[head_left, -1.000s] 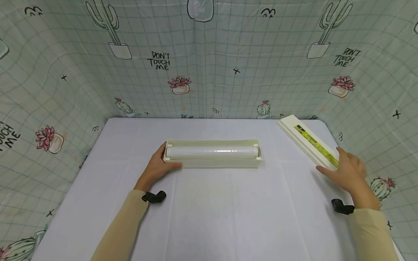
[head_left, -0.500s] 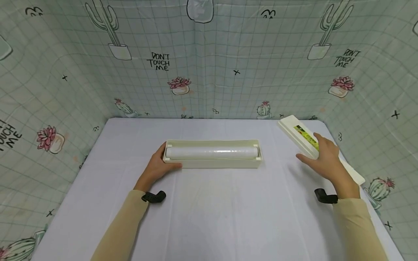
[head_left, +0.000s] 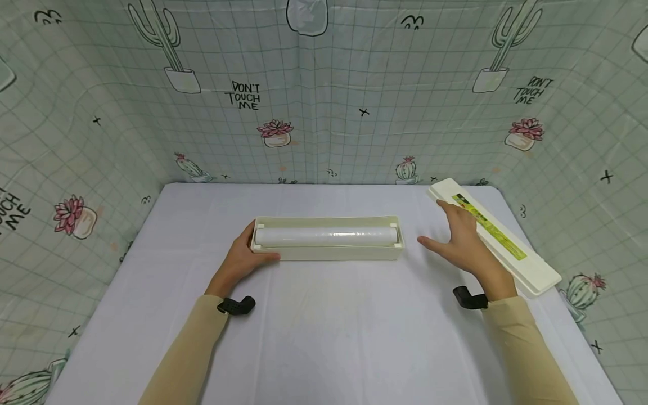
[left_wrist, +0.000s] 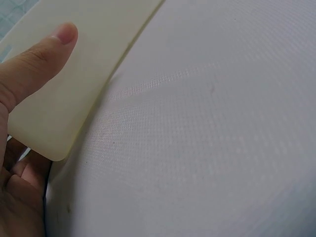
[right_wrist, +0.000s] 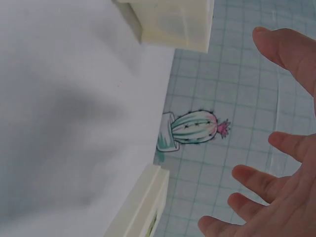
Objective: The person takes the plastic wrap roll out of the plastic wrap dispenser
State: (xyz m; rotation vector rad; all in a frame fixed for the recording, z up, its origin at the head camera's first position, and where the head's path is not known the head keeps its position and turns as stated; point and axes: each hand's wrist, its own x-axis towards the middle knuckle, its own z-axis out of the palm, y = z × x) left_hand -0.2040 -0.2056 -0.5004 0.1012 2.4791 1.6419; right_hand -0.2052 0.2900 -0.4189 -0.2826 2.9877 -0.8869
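A cream plastic box (head_left: 339, 254) lies lengthwise on the table, its top off. Inside it sits a shiny white roll of cling film (head_left: 329, 235). My left hand (head_left: 242, 260) grips the box's left end, thumb along the front wall and the other fingers round the end; the left wrist view shows the thumb flat on the box wall (left_wrist: 84, 94). With fingers and thumb spread, my right hand (head_left: 463, 242) is above the table between the box and its long cream lid (head_left: 536, 273). It holds nothing and overlaps the lid's near side in the head view.
The lid, with a yellow-green label (head_left: 493, 229), lies slanted along the table's right edge. A white cloth covers the table (head_left: 329, 326). Behind and at both sides hangs a gridded curtain (head_left: 344, 73) with cactus prints.
My right hand has let go of the lid's near end and moved left towards the box, fingers spread. The lid stays on the table. My left hand and the box have not moved.
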